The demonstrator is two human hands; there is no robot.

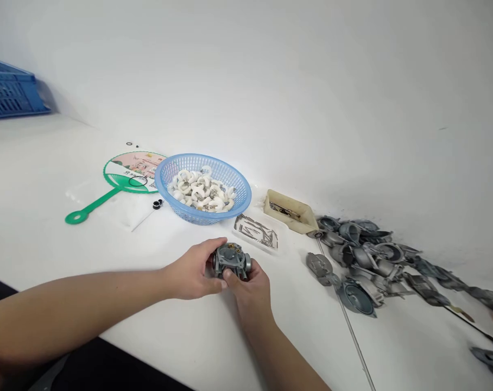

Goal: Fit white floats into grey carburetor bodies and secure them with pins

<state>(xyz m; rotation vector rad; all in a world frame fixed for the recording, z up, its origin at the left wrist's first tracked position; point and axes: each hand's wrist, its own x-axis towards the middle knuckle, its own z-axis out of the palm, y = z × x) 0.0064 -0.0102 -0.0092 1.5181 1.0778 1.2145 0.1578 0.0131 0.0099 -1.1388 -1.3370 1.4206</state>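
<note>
A small grey metal carburetor body (231,259) is held just above the white table (46,179) between both of my hands. My left hand (193,271) wraps its fingers round the part's left side. My right hand (250,285) grips it from below and the right, thumb on its front. Behind the hands stands a blue plastic basket (177,174) filled with several white float pieces (201,191). A clear flat tray of thin metal pins (257,231) lies just beyond the part.
A beige tray (301,210) with small dark parts sits right of the basket. A heap of grey metal bowl covers (364,260) spreads along the right. A green hand fan (120,179) and small black rings (157,204) lie left. A blue crate (10,89) stands far left.
</note>
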